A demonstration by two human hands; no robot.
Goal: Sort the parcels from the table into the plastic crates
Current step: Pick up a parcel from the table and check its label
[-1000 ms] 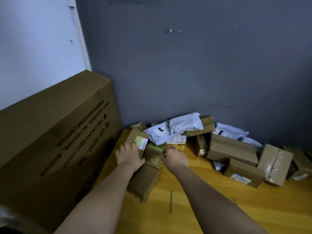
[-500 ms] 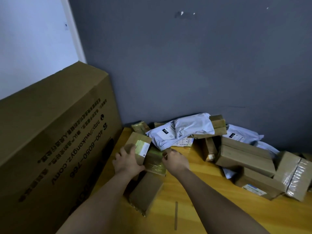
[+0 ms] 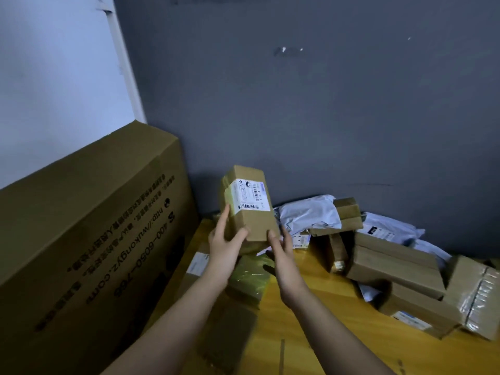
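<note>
Both hands hold a labelled cardboard parcel [image 3: 249, 204] above the table's [image 3: 324, 307] far-left corner: left hand [image 3: 226, 243] fingers grasping its left side, right hand [image 3: 281, 247] its near edge. A big carton [image 3: 89, 239] walls the left; piled parcels [image 3: 392, 261] crowd the right.

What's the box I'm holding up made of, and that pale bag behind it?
The held box: matte brown corrugated cardboard by the look, with glossy clear tape and a white paper label. The pale bag: likely thin plastic mailer film, since it wrinkles softly with a faint sheen.
</note>
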